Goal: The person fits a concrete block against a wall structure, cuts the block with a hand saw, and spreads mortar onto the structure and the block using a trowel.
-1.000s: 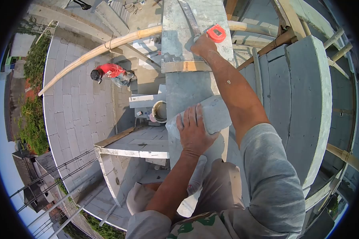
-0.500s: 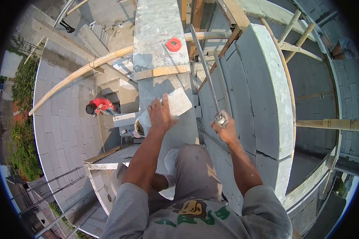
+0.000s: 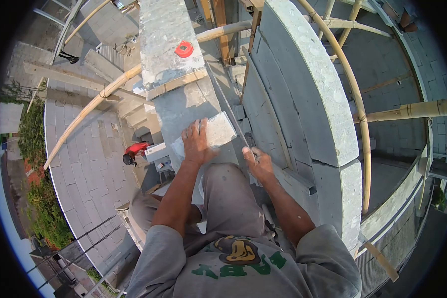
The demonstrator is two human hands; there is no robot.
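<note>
My left hand (image 3: 195,144) grips a pale lightweight concrete block (image 3: 221,130), with its fingers reaching over the far edge. The block lies on the grey top of the wall (image 3: 184,109), in front of my knee. Closed in my right hand (image 3: 258,163) is a long, thin metal blade (image 3: 229,106). Its handle is hidden by my fingers. The blade points away from me and runs close along the block's right end; whether it touches cannot be made out. Farther along the wall top sits a red tape measure (image 3: 184,49).
A wood strip (image 3: 178,84) crosses the wall top beyond the block. Bamboo poles (image 3: 92,110) pass on both sides. To the right stands a tall grey block wall (image 3: 303,94). Far below on the left, a person in red (image 3: 136,150) bends near a small table.
My right hand has brought the blade left and down, from well right of the block to beside its right end. The left hand stays on the block. My view has shifted right.
</note>
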